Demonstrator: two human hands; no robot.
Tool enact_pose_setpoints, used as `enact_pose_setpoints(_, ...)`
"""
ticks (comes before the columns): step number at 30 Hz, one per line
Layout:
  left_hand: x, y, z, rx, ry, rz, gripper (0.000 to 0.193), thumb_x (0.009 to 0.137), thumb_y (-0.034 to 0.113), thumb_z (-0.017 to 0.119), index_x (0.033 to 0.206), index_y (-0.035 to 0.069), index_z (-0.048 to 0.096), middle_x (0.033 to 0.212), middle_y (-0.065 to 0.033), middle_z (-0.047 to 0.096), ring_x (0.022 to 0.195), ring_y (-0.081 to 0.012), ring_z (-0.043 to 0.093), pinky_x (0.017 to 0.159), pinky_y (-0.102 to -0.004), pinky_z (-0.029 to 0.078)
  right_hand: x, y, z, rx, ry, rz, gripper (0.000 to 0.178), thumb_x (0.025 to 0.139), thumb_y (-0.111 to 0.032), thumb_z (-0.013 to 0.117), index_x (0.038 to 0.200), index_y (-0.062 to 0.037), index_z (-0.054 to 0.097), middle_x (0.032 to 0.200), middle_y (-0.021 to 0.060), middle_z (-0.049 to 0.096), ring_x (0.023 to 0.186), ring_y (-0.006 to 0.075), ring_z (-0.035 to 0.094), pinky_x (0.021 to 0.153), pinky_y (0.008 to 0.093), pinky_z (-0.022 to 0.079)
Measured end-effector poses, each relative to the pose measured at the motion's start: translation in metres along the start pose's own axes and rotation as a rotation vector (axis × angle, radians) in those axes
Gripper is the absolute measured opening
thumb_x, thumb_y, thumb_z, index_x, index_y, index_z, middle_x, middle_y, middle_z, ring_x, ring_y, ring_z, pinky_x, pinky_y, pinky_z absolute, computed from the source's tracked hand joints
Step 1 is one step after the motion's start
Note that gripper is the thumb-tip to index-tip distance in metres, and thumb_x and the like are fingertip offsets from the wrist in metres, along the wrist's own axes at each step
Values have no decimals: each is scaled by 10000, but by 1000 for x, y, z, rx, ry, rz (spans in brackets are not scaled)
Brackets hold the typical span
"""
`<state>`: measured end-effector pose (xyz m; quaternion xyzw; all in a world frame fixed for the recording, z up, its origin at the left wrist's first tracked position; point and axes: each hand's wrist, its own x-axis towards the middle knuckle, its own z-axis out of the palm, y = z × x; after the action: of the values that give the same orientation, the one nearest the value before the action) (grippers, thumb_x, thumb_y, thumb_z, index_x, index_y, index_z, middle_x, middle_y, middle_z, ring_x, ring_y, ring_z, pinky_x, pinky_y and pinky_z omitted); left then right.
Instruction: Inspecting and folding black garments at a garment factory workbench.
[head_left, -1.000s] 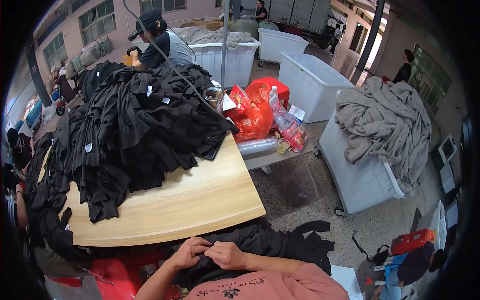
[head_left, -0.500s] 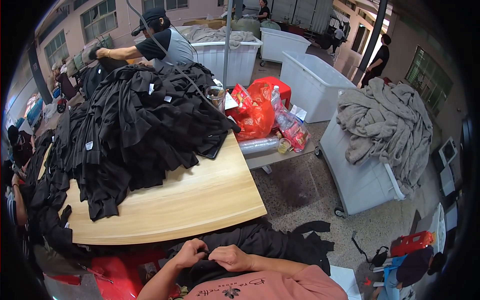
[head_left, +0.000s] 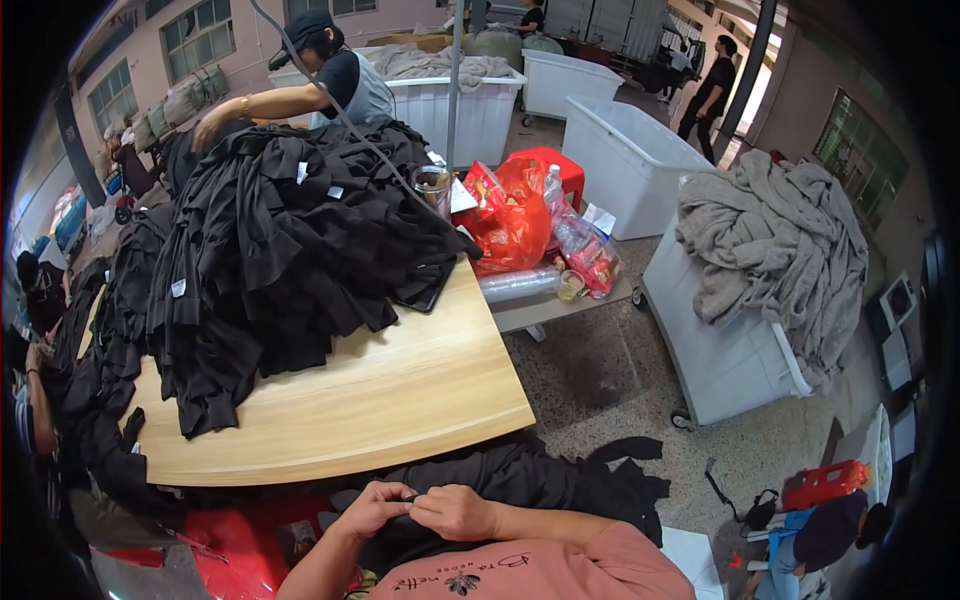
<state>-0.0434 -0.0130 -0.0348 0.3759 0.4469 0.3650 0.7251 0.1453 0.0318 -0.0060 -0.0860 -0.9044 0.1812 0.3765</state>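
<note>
In front of my body, below the table's near edge, my left hand (head_left: pixel 376 508) and my right hand (head_left: pixel 456 513) meet fingertip to fingertip. Both are closed in a pinch, with a small dark bit of cloth between them. It looks like part of the black garment (head_left: pixel 520 476) spread across my lap, though the fingers cover most of the pinched spot. A large heap of black garments (head_left: pixel 270 230) with small white labels lies on the wooden table (head_left: pixel 400 410) beyond my hands.
Red stools (head_left: pixel 235 550) stand below the table at left. A side surface holds a red plastic bag (head_left: pixel 510 240), a glass jar (head_left: pixel 431 188) and a clear bottle. A wheeled white bin (head_left: pixel 710 360) bears grey cloth (head_left: pixel 770 260). Across the table, a co-worker (head_left: pixel 340 90) reaches into the heap.
My fingertips have come closer together over the dark cloth. Across the table, the co-worker's arm has lowered onto the heap. A person at the far right has walked leftward.
</note>
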Motion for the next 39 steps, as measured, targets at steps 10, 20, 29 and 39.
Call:
enact_pose_setpoints(10,-3,-15,1,-121,99,65,86,774,-1,585,848,-22,624,825,-16,617,733,-65,532,697,-197,421,-6,10,10,6,-95,62,63,694,-46,527,756,-32,530,680,56,468,594,195,505,501,300,420)
enact_pose_setpoints(20,-4,-23,8,-75,223,129,80,739,-22,630,819,-26,624,765,-15,621,669,-52,534,619,-182,429,-10,14,20,345,-33,408,70,714,1,531,777,-28,539,793,96,534,709,287,557,585,351,461)
enact_pose_setpoints(29,-1,-28,19,174,398,207,42,735,-21,621,777,-26,628,702,2,613,632,-38,509,581,-180,421,-16,21,24,494,-128,699,70,697,-28,551,759,-8,527,796,155,569,762,344,570,645,386,455)
enact_pose_setpoints(39,1,-39,28,365,556,330,63,714,-4,614,772,-23,626,685,-47,630,632,-67,542,597,-212,441,-24,28,31,383,-287,687,108,714,-107,548,764,-12,549,744,176,578,722,358,564,630,428,442)
